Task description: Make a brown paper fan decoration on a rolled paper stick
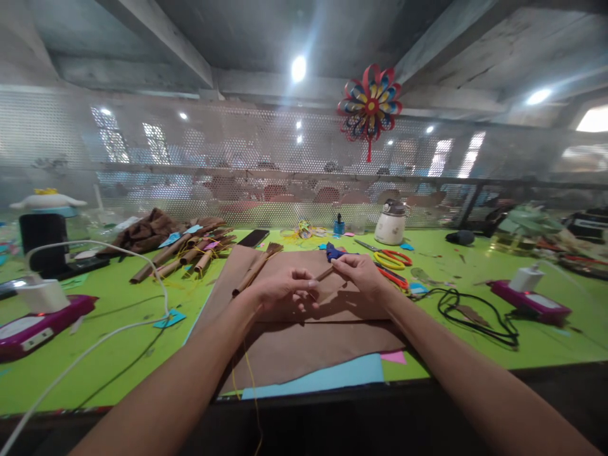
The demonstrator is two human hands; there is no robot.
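Observation:
A short, thin brown rolled piece (325, 273) spans the gap between my two hands, above a large brown sheet (308, 348). My right hand (360, 271) pinches its right end between thumb and fingertips. At its other end is my left hand (288, 289), thumb and forefinger close together on it and the other fingers loosely curled. Just behind the right fingertips sits a dark blue bunched thing (334, 252); whether the fingers touch it I cannot tell. A rolled brown tube (256, 271) with a frayed end lies on the sheet, left of the hands.
Several brown rolls (190, 253) lie at the left back beside a black phone (253, 238). Yellow-handled scissors (387, 258), a white jar (390, 223) and a black cable (475, 316) are on the right. Purple power strips (529, 303) stand toward both sides; a white cord (164, 288) crosses the left.

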